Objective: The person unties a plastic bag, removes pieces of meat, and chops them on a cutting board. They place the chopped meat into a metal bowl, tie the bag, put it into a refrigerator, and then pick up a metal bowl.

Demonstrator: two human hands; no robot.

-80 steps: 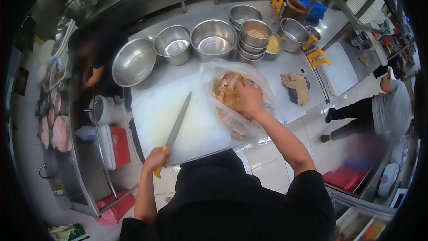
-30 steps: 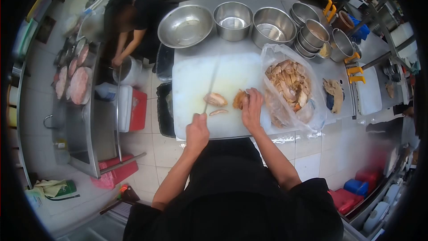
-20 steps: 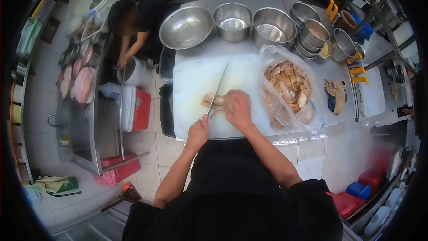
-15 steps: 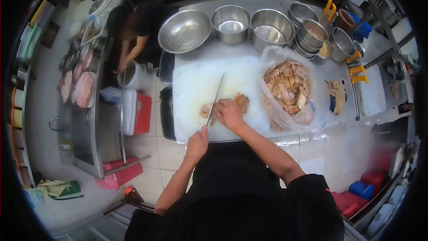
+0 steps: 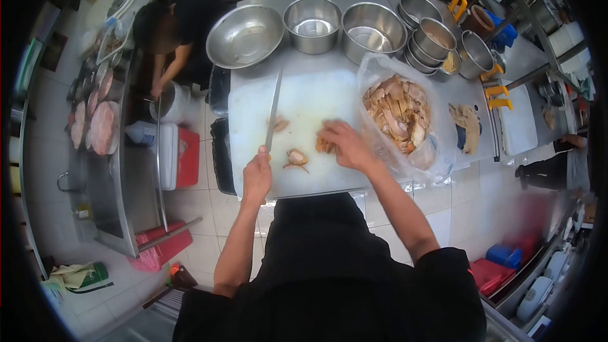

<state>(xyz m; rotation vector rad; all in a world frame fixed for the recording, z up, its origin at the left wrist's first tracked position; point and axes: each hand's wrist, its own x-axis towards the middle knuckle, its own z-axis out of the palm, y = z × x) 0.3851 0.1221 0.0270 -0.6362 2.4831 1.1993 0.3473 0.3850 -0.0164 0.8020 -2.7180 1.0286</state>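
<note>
My left hand (image 5: pixel 256 177) is closed around the handle of a long knife (image 5: pixel 275 104), whose blade points away from me over a white cutting board (image 5: pixel 304 95). On the right half of the board, my right hand (image 5: pixel 348 144) has its fingers curled down over brown cooked meat (image 5: pixel 325 145), partly hidden under them. A cut meat piece (image 5: pixel 296 158) lies between my hands. Another meat piece (image 5: pixel 279 124) rests beside the blade, partly behind it. To the right of the board stands an open clear plastic bag (image 5: pixel 398 114) full of sliced brown meat.
Along the back stand a wide metal bowl (image 5: pixel 246 37), metal pots (image 5: pixel 311 24) and several stacked pots (image 5: pixel 434 35). A cloth (image 5: pixel 465 123) lies right of the bag. At left, a person (image 5: pixel 168 44) bends over a white bucket (image 5: pixel 172 102).
My left hand and the knife have moved left, away from my right hand. My right hand has shifted right. Cut pieces now show apart on the board.
</note>
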